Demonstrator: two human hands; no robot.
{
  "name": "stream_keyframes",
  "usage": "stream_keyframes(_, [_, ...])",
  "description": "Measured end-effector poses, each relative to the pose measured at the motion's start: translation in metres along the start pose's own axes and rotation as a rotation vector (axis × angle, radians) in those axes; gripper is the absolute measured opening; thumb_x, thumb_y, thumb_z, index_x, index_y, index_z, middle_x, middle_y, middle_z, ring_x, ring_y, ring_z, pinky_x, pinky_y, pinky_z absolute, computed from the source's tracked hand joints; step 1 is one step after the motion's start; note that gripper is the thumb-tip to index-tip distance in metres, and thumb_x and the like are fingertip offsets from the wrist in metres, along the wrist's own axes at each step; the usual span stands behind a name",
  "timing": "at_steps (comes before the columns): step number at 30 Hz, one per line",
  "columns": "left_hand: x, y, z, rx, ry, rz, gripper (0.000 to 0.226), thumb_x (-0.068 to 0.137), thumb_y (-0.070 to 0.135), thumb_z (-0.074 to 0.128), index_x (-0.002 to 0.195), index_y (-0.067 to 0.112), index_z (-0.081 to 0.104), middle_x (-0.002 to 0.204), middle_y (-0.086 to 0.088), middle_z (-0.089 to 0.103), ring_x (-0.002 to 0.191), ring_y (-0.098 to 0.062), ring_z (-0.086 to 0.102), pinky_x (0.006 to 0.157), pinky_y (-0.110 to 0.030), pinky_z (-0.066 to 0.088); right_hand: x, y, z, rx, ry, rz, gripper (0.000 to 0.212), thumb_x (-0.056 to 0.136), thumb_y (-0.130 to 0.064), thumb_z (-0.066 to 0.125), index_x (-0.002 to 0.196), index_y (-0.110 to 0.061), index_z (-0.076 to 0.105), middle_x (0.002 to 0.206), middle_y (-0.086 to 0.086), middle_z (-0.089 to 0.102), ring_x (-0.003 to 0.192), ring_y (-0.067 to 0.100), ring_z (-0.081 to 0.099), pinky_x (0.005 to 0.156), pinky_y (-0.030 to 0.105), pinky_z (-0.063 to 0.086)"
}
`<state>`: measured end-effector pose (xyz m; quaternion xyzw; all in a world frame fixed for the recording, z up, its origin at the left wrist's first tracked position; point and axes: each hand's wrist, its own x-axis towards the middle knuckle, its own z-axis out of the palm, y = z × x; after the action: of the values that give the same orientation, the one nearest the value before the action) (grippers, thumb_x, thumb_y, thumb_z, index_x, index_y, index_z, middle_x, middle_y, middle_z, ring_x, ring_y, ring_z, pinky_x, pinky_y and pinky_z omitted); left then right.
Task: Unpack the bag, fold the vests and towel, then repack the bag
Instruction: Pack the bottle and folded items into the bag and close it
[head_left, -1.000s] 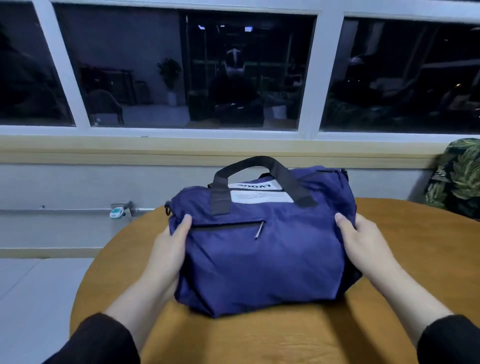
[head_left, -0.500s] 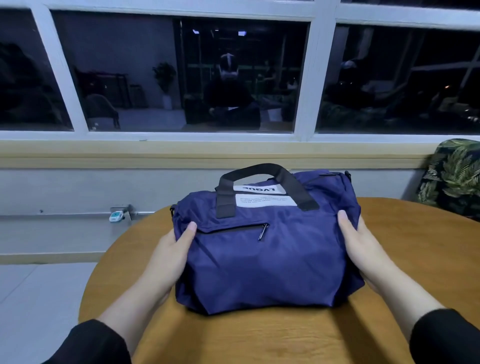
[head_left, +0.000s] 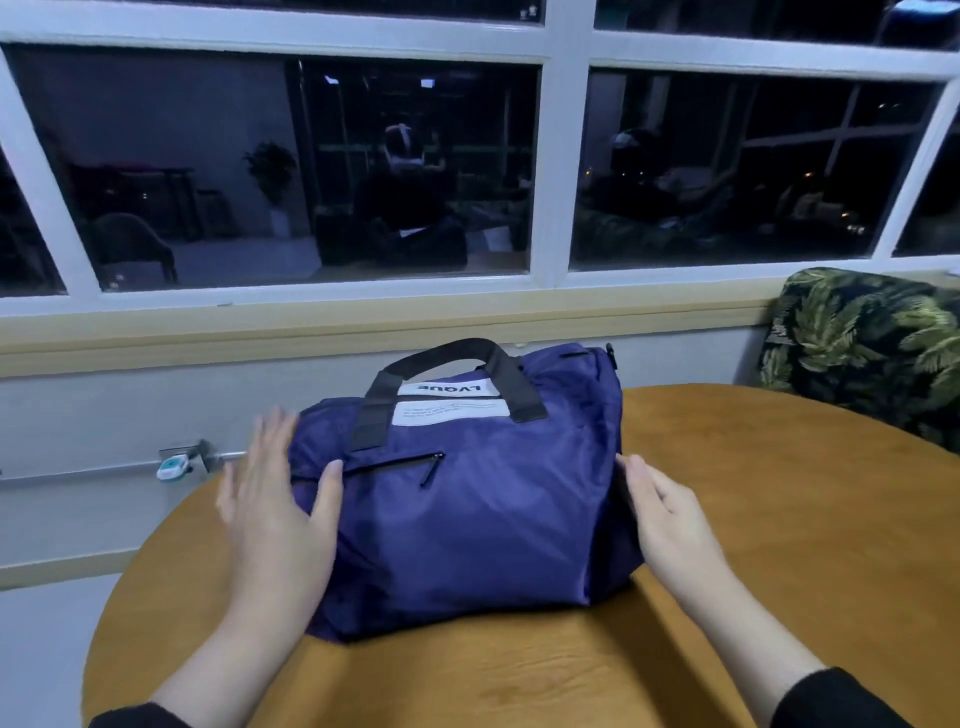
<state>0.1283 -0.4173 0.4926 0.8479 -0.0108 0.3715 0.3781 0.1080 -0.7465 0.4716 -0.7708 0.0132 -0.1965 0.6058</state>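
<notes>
Navy blue fabric bag (head_left: 467, 519) lying on its side on the round wooden bench (head_left: 779, 545), black carry handle (head_left: 447, 382) toward the window, white printed label under it, front pocket zipper closed, bag looks full

Dim bluish indoor light; dark window (head_left: 322, 171) mirrors room; left hand (head_left: 275, 514) motion-blurred; wide-angle bending at edges
</notes>
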Motion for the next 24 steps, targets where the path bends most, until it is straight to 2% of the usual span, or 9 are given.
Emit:
stream_keyframes(2, [-0.011, 0.031, 0.014, -0.067, -0.113, 0.363, 0.030, 0.098, 0.030, 0.055, 0.123, 0.018, 0.067, 0.138, 0.008, 0.061, 0.137, -0.009, 0.048, 0.120, -0.028, 0.025, -0.001, 0.019, -0.009, 0.101, 0.170, 0.032, 0.030, 0.109, -0.029, 0.042, 0.103, -0.028, 0.071, 0.108, -0.006, 0.076, 0.106, 0.008, 0.071, 0.099, 0.033, 0.053])
stream_keyframes(3, [-0.019, 0.046, 0.024, -0.073, -0.215, 0.463, 0.029, 0.097, 0.034, 0.053, 0.115, 0.019, 0.071, 0.130, 0.010, 0.066, 0.130, -0.008, 0.054, 0.115, -0.025, 0.030, -0.003, 0.026, -0.015, 0.079, 0.210, 0.055, 0.030, 0.109, -0.022, 0.043, 0.100, -0.027, 0.071, 0.104, -0.004, 0.077, 0.103, 0.013, 0.072, 0.097, 0.039, 0.056])
stream_keyframes(5, [-0.036, 0.071, 0.046, -0.033, -0.379, 0.539, 0.036, 0.095, 0.045, 0.051, 0.115, 0.023, 0.072, 0.129, 0.012, 0.066, 0.127, -0.006, 0.055, 0.111, -0.030, 0.034, -0.009, 0.038, -0.026, -0.052, 0.152, 0.075, 0.027, 0.106, -0.019, 0.051, 0.094, -0.030, 0.072, 0.097, -0.013, 0.077, 0.097, 0.009, 0.071, 0.092, 0.034, 0.056])
stream_keyframes(7, [-0.049, 0.090, 0.067, 0.072, -0.452, 0.530, 0.053, 0.091, 0.062, 0.050, 0.125, 0.026, 0.067, 0.141, 0.012, 0.059, 0.135, -0.007, 0.048, 0.116, -0.038, 0.028, -0.018, 0.045, -0.034, -0.147, -0.015, 0.102, 0.015, 0.101, -0.025, 0.061, 0.098, -0.035, 0.073, 0.100, -0.026, 0.074, 0.099, -0.007, 0.066, 0.091, 0.018, 0.049])
stream_keyframes(9, [-0.058, 0.102, 0.084, 0.226, -0.449, 0.477, 0.067, 0.085, 0.072, 0.053, 0.136, 0.029, 0.060, 0.152, 0.010, 0.049, 0.144, -0.010, 0.039, 0.122, -0.043, 0.018, -0.025, 0.051, -0.041, -0.127, -0.117, 0.119, 0.017, 0.094, -0.032, 0.072, 0.111, -0.034, 0.072, 0.111, -0.023, 0.073, 0.108, -0.009, 0.063, 0.097, 0.017, 0.045])
stream_keyframes(12, [-0.058, 0.109, 0.099, 0.315, -0.389, 0.408, 0.054, 0.088, 0.055, 0.065, 0.135, 0.027, 0.062, 0.151, 0.003, 0.051, 0.144, -0.015, 0.041, 0.123, -0.048, 0.018, -0.030, 0.058, -0.047, -0.115, -0.113, 0.055, 0.026, 0.087, -0.027, 0.080, 0.111, -0.033, 0.072, 0.109, -0.011, 0.071, 0.106, 0.002, 0.064, 0.093, 0.019, 0.047])
stream_keyframes(16, [-0.053, 0.105, 0.101, 0.258, -0.350, 0.346, 0.033, 0.096, 0.035, 0.061, 0.127, 0.026, 0.065, 0.143, 0.007, 0.058, 0.139, -0.011, 0.047, 0.123, -0.046, 0.019, -0.034, 0.061, -0.046, -0.111, -0.103, 0.006, 0.025, 0.085, -0.017, 0.082, 0.102, -0.032, 0.070, 0.098, -0.001, 0.064, 0.090, 0.007, 0.061, 0.082, 0.015, 0.045])
stream_keyframes(19, [-0.053, 0.096, 0.101, 0.249, -0.330, 0.352, 0.030, 0.096, 0.030, 0.063, 0.126, 0.024, 0.065, 0.141, 0.007, 0.060, 0.137, -0.009, 0.048, 0.122, -0.045, 0.019, -0.037, 0.067, -0.048, -0.094, -0.052, 0.029, 0.025, 0.084, -0.016, 0.083, 0.100, -0.030, 0.070, 0.092, -0.001, 0.062, 0.079, 0.004, 0.057, 0.077, 0.013, 0.043])
stream_keyframes(24, [-0.055, 0.092, 0.101, 0.234, -0.332, 0.337, 0.030, 0.097, 0.029, 0.063, 0.127, 0.023, 0.064, 0.141, 0.009, 0.059, 0.139, -0.008, 0.046, 0.124, -0.041, 0.016, -0.045, 0.076, -0.050, 0.016, -0.034, 0.071, 0.033, 0.081, -0.012, 0.085, 0.105, -0.030, 0.071, 0.090, -0.006, 0.061, 0.079, 0.005, 0.058, 0.080, 0.016, 0.048])
